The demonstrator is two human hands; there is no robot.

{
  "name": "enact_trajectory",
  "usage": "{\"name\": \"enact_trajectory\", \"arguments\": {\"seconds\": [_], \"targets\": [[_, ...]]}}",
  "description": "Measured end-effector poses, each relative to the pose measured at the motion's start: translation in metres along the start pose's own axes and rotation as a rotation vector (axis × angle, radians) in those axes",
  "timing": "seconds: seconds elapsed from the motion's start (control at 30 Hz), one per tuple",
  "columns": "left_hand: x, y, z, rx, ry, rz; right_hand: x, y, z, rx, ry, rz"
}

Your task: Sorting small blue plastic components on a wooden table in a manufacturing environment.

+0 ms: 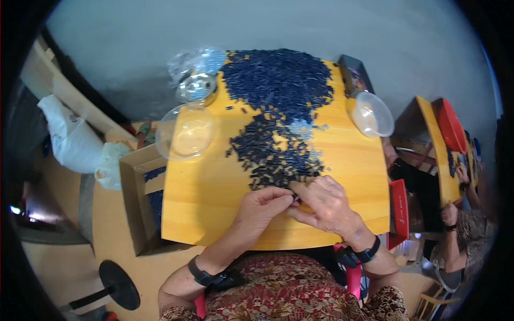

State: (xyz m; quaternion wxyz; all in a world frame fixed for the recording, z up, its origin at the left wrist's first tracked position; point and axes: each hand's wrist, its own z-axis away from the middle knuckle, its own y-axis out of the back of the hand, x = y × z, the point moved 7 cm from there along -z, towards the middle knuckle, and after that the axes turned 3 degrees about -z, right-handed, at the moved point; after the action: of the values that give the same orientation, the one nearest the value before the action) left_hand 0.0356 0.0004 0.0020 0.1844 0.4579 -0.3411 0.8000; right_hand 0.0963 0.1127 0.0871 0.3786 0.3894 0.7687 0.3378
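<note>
Both hands meet at the near edge of the heap of small dark blue pieces [276, 107] on the yellow tabletop [209, 198]. The left hand [262, 208] and right hand [326, 200] pinch one tiny piece [294, 197] between closed fingers; it looks light, stiff, best nipped by its ends.

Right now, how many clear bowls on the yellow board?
3: one large clear bowl at the left edge, a smaller one behind it, one at the right edge. Bag may hide more.
</note>
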Motion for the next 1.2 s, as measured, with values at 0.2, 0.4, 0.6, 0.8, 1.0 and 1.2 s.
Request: {"name": "enact_trajectory", "arguments": {"seconds": [0.2,0.4,0.6,0.8,1.0,1.2], "targets": [[0.076,0.077,0.053,0.357,-0.373,-0.082,0.007,0.002,0.005,0.008,-0.016,0.070],[0.094,0.215,0.113,0.843,-0.673,0.072,0.016,0.005,0.010,-0.008,-0.062,0.094],[0.033,0.305,0.124,1.087,-0.416,0.081,0.024,0.014,0.018,-0.009,-0.123,0.144],[0.044,0.279,0.113,0.981,-0.467,0.088,0.039,0.021,0.026,-0.006,-0.170,0.146],[0.083,0.155,0.059,0.627,-0.551,-0.280,0.037,0.001,0.031,-0.038,-0.207,0.047],[0.060,0.076,0.000,0.305,-0.470,-0.581,0.027,-0.016,0.030,-0.121,-0.219,0.019]]}}
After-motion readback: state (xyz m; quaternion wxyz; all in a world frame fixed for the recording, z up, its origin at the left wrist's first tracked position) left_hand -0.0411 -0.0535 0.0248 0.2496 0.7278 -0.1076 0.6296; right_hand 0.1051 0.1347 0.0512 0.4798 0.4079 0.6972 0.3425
